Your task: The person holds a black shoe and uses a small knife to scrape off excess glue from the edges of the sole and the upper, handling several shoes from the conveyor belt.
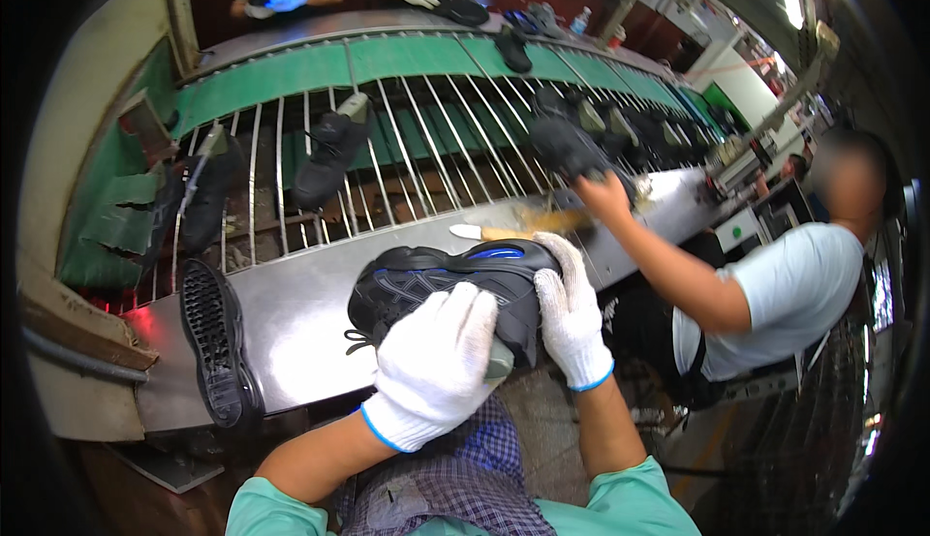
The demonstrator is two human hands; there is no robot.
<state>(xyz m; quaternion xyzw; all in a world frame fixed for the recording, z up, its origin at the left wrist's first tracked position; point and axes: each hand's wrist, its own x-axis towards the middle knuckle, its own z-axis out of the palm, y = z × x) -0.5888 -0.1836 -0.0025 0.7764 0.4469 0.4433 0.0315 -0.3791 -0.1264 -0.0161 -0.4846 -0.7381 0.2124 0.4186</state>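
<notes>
Shoe: we hold a black athletic shoe (455,284) with blue trim, on its side, over the near edge of the steel bench (300,323), just above our lap.
Long axis: it runs roughly left to right along the bench's near edge; the laced front seems to point to our left and the heel to our right, opening tipped away from us.
Left hand (436,362): white-gloved, fingers curled over the shoe's near side, grasping it.
Right hand (572,318): white-gloved, fingers wrapped on the heel end, also gripping.
Doing it well: in our judgement we should keep both grips firm and the shoe steady against our lap.
Loose sole (218,342): black, tread up, near the bench's left near corner.
Rack: shoes (329,153) on metal bars beyond the far edge.
Co-worker: a bare arm (668,265) reaches for a dark shoe at the right.
</notes>
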